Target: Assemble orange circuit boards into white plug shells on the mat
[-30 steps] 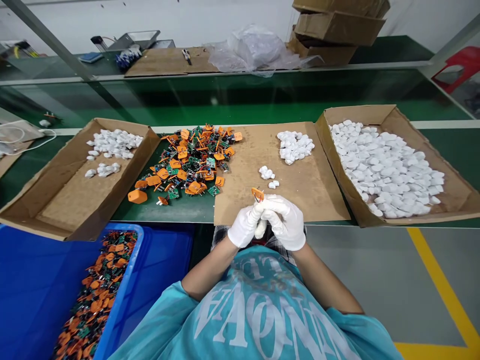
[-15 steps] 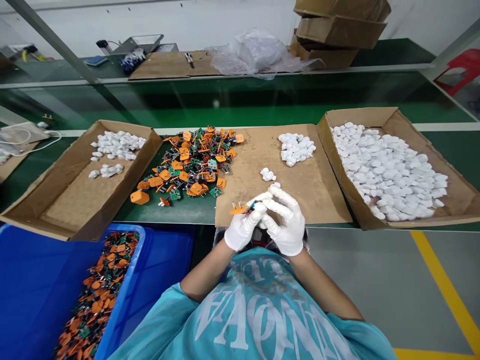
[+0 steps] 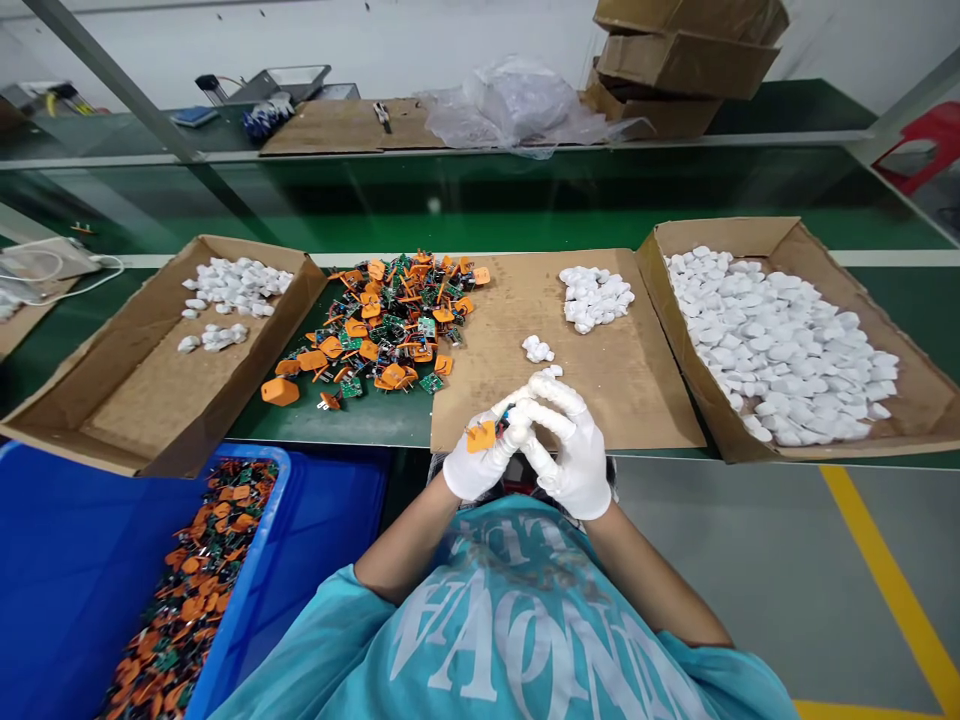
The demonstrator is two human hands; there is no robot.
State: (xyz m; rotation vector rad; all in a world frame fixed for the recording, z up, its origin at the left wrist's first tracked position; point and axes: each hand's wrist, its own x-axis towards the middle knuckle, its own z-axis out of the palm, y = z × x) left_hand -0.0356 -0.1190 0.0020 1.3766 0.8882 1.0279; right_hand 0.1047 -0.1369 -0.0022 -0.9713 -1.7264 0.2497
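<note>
My gloved left hand (image 3: pixel 475 468) is closed on an orange plug piece (image 3: pixel 481 436) with metal prongs, its flat orange face by the palm. A bit of wiring or board shows between the fingers. My gloved right hand (image 3: pixel 579 452) curls in from the right, its fingertips meeting the left ones. Whatever lies between those fingertips is hidden by the white gloves. Just beyond the hands, a few small white pieces (image 3: pixel 538 349) lie on a cardboard sheet (image 3: pixel 504 308), and a larger white heap (image 3: pixel 596 298) sits farther back.
Left of the cardboard spreads a pile of orange plugs with green boards (image 3: pixel 394 325). A cardboard tray (image 3: pixel 127 420) at left and another tray (image 3: pixel 679 345) at right hold white pieces. Below left stands a blue bin (image 3: pixel 259 545) of more plugs.
The orange plug has turned in my left hand, so its flat face and prongs now show differently. Both hands stay together at nearly the same spot.
</note>
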